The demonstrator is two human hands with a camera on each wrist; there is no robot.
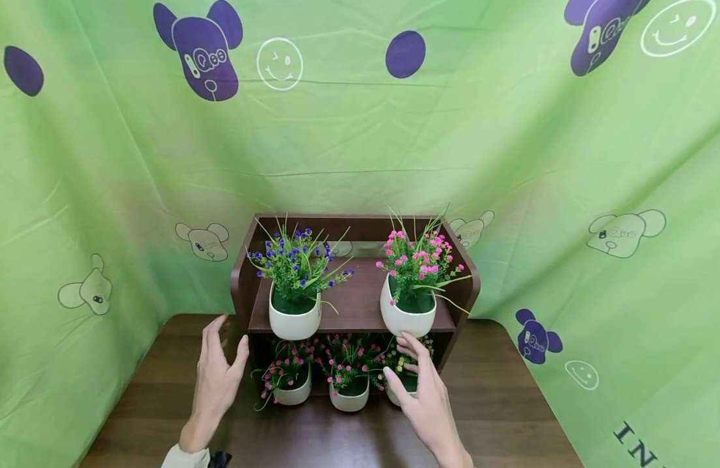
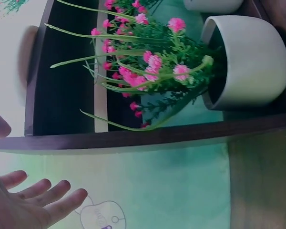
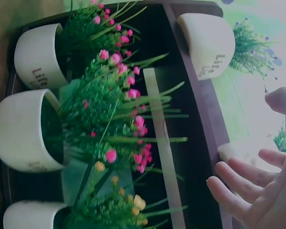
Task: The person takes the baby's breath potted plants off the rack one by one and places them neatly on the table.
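Observation:
On the upper board of a brown two-tier shelf stand two white pots of artificial flowers. The blue-flowered pot is at the left, the pink-flowered pot at the right, both close to the front edge. My left hand hovers left of the shelf, fingers loosely spread, holding nothing. Just below the pink-flowered pot is my right hand, its fingers bent slightly and apart; whether a fingertip touches that pot I cannot tell. The right wrist view shows the right hand with nothing in its grasp.
Three white pots fill the lower tier: a left pink one, a middle pink one and a yellow-flowered one, partly behind my right hand. The shelf stands on a brown wooden table. Green printed cloth hangs behind and on both sides.

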